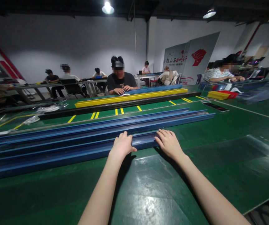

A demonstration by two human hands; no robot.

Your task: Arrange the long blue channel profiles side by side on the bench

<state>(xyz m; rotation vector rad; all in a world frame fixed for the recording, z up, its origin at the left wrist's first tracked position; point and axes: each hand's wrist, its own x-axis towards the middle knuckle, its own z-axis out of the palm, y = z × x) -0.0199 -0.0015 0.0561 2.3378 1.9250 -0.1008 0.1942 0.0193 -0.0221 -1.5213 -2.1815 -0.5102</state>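
The nearest long blue plastic channel (55,157) lies on the green tabletop, its open trough facing up. My left hand (122,145) grips it well toward its right part, fingers over the far side and thumb at the near side. At its right end is my right hand (168,142), with fingers curled over the far side and thumb on the near edge. Behind it lie more blue channels (148,126), roughly parallel. In front of my hands a clear plastic sheet or bag (148,187) lies flat between my forearms.
Beyond are a yellow channel (132,98), a black one (115,105) and yellow tape marks (139,108). A phone (216,107) and yellow and red trays (221,94) are at right. Across the table a person (121,81) works; clear plastic (52,107) lies at left.
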